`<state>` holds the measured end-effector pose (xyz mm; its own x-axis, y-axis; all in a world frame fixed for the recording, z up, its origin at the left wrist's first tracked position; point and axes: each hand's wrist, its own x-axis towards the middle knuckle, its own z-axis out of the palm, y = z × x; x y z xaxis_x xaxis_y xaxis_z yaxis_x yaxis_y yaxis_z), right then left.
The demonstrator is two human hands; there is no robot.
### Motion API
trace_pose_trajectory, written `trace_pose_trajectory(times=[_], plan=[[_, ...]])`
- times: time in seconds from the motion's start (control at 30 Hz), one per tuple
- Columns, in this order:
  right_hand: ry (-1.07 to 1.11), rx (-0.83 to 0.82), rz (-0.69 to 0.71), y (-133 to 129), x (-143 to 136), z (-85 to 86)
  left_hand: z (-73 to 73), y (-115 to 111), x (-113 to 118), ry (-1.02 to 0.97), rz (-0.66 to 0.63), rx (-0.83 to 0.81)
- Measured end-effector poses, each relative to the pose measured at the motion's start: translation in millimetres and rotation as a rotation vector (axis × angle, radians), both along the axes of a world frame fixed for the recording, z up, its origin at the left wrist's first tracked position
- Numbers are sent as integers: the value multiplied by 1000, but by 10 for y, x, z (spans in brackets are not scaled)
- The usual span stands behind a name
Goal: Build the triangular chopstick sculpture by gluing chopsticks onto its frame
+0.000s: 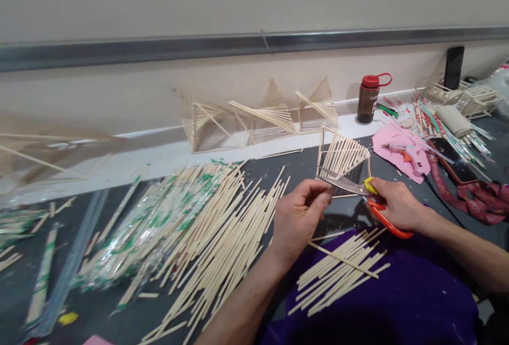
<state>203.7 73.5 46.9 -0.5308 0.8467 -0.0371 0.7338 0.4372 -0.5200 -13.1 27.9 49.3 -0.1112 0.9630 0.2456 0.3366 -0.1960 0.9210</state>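
Clock read from the scissors (358, 188), 12 toward the wall. Right hand (400, 204), at 3 to 4 o'clock, is wrapped around the scissors' orange-and-yellow handles; blades point to 9, slightly parted. Left hand (300, 215), between 8 and 9, sits right by the blade tips, thumb and forefinger drawn together; cannot tell whether anything is pinched there. Just past the blades, at 11, a slatted stick frame (345, 154) stands on the dark tabletop (258, 167), partly hidden by the scissors. Short stick pile (338, 271) at 6 to 7, on purple cloth (429, 286), one stick lying crosswise on top. Larger loose stick heap (234, 239) at 8; plastic-wrapped sticks (159, 218) beyond it. Three twisted stick models (314, 109) along the wall, 10 to 11. Brown bottle (366, 101), red lid, at 12. Pale pink glue gun (415, 157) at 2, on a pink sheet (384, 141). Red lanyard (447, 183) at 3, farther out.
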Motion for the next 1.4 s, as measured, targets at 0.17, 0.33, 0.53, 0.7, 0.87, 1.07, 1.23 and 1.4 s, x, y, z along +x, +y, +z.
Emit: trace_pose_trajectory(times=[0.17,0.33,0.53,0.7,0.87,1.07,1.23,1.4], plan=[[-34,-1,-7,-10,-24,55,-1,-9,-29,-14,-25,19],[-66,20,12,-8,-21,154,24,-36,2,-4,-36,37],[-34,0,38,-8,-14,191,63,-63,37,26,-60,54],[26,-30,38,-24,14,155,71,-81,62,16,-47,56],[37,-15,8,-46,31,128,94,-88,97,-9,-62,39],[38,12,-21,-67,19,113,123,-68,103,-36,-77,-20],[22,47,-39,-66,4,110,128,-59,75,-48,-45,-39],[-19,68,-28,-59,-13,149,116,-68,53,-64,-46,-37]])
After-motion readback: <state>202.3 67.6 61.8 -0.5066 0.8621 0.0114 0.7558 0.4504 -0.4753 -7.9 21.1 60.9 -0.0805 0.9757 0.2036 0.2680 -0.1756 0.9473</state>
